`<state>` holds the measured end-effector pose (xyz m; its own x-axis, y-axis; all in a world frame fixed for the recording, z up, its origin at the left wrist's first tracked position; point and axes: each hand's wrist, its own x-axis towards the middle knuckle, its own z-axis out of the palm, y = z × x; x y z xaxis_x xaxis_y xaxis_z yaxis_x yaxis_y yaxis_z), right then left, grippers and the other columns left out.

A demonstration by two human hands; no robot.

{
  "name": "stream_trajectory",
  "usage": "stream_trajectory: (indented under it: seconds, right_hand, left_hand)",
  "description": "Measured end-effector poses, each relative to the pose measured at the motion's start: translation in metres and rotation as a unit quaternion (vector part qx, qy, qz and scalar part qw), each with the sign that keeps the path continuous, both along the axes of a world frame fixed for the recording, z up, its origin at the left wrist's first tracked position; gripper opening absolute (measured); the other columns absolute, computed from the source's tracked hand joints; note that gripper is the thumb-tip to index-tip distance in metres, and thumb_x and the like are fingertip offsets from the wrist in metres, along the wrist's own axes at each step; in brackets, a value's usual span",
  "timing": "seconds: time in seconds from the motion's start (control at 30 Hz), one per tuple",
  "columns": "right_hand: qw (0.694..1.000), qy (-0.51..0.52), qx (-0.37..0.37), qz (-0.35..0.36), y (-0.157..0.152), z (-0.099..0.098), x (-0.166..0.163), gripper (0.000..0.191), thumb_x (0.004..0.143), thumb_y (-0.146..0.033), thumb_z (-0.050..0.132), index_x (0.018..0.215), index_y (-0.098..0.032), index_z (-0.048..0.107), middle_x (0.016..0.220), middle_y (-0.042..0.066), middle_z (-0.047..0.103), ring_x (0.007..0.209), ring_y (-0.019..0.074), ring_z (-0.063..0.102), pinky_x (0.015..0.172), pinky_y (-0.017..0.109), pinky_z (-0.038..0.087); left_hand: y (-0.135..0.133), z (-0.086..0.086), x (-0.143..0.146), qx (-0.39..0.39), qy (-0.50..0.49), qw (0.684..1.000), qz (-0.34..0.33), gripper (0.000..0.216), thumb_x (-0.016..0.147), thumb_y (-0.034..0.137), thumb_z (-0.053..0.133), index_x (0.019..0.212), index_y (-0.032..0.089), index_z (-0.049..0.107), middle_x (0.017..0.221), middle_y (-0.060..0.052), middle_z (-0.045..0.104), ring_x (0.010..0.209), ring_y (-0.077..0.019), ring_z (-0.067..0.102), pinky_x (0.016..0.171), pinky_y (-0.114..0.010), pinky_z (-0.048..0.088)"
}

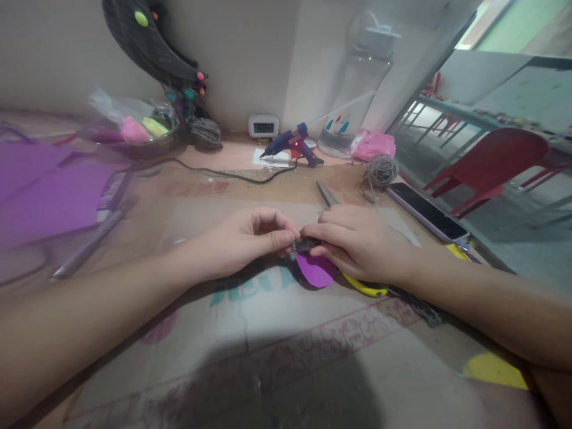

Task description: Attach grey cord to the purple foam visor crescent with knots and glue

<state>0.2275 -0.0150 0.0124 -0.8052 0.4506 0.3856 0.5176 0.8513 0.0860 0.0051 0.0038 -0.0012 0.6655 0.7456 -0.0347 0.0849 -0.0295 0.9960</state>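
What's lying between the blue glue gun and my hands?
Head view: a black cord near the glue gun, a grey metal tool by the right hand.

Bare forearms run to the bare left hand (250,238) and right hand (357,244).

Purple petal (315,271), blue glue gun (290,145)

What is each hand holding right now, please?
Left hand: closed, pinching the small dark piece at the top of the purple shape.
Right hand: closed, pinching the same small dark piece from the other side.
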Motion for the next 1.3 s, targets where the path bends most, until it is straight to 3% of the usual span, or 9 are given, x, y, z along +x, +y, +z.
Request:
stream_trajectory:
  seconds: [0.7, 1.3]
  right_hand:
    - [0.999, -0.029, 0.016, -0.017, -0.0028, 0.0019, -0.0003, 0.034, 0.097, -0.034, 0.041, 0.099, -0.012, 0.067, 0.069, 0.005, 0.058, 0.065, 0.0166, 0.047, 0.060, 0.029, 0.031]
    - [0.995, -0.027, 0.092, -0.010, -0.0041, 0.0005, -0.0016, 0.032, 0.097, -0.032, 0.045, 0.091, -0.013, 0.070, 0.063, 0.002, 0.060, 0.059, 0.0151, 0.047, 0.057, 0.029, 0.032]
  left_hand:
    - [-0.0008, -0.0003, 0.0004, 0.024, 0.016, 0.999, 0.019, 0.014, 0.085, 0.030, 0.061, 0.079, 0.017, 0.064, 0.069, 0.003, 0.061, 0.063, -0.0094, 0.053, 0.061, -0.023, 0.041]
    - [-0.0001, -0.0004, 0.0004, 0.026, 0.048, 0.998, 0.018, 0.019, 0.085, 0.035, 0.061, 0.081, 0.016, 0.064, 0.069, 0.002, 0.063, 0.063, -0.0097, 0.055, 0.061, -0.023, 0.042]
